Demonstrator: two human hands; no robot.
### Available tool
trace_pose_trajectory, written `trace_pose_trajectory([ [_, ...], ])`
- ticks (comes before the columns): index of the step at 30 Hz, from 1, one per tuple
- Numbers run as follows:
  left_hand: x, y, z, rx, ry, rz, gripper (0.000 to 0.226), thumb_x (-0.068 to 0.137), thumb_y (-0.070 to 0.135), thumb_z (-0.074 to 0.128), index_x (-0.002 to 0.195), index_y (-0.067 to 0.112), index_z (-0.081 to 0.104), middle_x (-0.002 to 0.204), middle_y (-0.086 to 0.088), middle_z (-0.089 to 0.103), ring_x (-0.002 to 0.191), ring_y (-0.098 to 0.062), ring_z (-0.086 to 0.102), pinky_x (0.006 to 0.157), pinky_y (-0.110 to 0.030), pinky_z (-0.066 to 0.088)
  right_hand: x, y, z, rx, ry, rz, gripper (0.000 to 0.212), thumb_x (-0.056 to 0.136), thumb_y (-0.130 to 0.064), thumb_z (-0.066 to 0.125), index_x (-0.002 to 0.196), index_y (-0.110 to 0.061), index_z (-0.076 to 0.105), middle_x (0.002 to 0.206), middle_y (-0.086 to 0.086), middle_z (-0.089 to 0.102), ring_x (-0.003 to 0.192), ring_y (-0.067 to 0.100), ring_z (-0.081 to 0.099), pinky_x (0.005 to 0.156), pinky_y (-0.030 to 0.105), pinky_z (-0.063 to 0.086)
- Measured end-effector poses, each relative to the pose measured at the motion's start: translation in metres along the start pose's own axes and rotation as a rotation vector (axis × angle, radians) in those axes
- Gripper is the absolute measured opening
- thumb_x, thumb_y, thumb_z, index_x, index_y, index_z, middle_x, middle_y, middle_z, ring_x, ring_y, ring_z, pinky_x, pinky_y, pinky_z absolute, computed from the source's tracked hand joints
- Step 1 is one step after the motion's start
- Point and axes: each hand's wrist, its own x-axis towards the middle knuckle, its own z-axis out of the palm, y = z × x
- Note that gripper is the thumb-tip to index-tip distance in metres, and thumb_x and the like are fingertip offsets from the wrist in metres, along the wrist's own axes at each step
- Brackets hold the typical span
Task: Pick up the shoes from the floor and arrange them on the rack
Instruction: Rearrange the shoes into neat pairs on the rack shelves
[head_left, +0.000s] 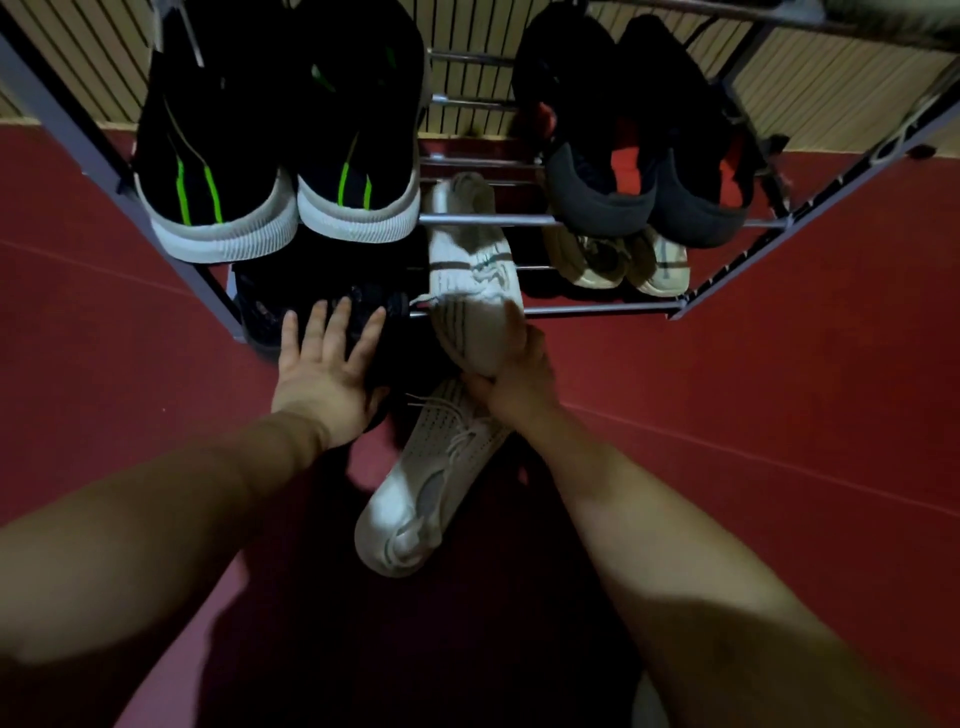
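My right hand (514, 379) grips the white shoe (472, 291) at the rack's (597, 310) front edge; left hand (324, 374) lies flat. Probably light, soft: grip the sole.

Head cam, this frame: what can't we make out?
Black shoe under the left hand, head view: too dark; one shoe or a pair, cannot tell.
Beige shoes, lower shelf: mostly hidden by the dark grey pair above.
Rack: top cut off by the frame's upper edge.
Floor sneaker: far end hidden by the right hand gripping the held white sneaker.
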Motion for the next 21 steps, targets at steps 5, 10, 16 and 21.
trace_pose_trajectory([
  [5,0.002,-0.001,0.003,-0.021,0.018,0.003,0.083,0.09,0.055,0.042,0.15,0.028,-0.008,0.158,-0.011,-0.004,0.144,-0.032,-0.009,0.111,-0.049,-0.018,-0.006,0.021,-0.013,-0.006,0.049,0.151,0.102,0.072,-0.038,0.072,0.149,-0.039,0.004,0.145,-0.003,0.032,0.135,0.022,0.031,0.105,0.041,0.026],
  [10,-0.001,0.003,-0.001,-0.039,0.012,-0.007,0.084,0.09,0.054,0.044,0.15,0.026,-0.007,0.158,-0.01,-0.004,0.144,-0.031,-0.01,0.111,-0.048,-0.016,0.022,-0.008,-0.003,-0.144,-0.015,0.07,0.09,0.071,-0.062,0.062,0.143,-0.047,0.009,0.156,0.0,-0.004,0.143,0.033,0.004,0.109,0.057,0.014],
  [16,-0.015,0.0,-0.001,-0.08,-0.013,0.002,0.082,0.089,0.051,0.046,0.151,0.028,-0.004,0.158,-0.009,-0.008,0.144,-0.03,-0.014,0.112,-0.049,-0.013,0.039,-0.027,-0.005,-0.14,0.071,0.046,0.113,0.069,-0.057,0.072,0.15,-0.028,-0.001,0.15,0.019,0.016,0.132,0.037,0.028,0.107,0.046,0.023],
  [21,-0.026,0.007,0.004,-0.144,0.107,0.127,0.082,0.077,0.055,0.039,0.148,0.017,0.027,0.155,-0.018,0.015,0.143,-0.039,0.01,0.113,-0.053,0.002,0.034,-0.025,-0.014,-0.218,-0.01,0.017,0.115,0.066,-0.042,0.076,0.149,-0.036,-0.003,0.135,0.013,0.026,0.119,0.034,0.036,0.1,0.046,0.033],
])
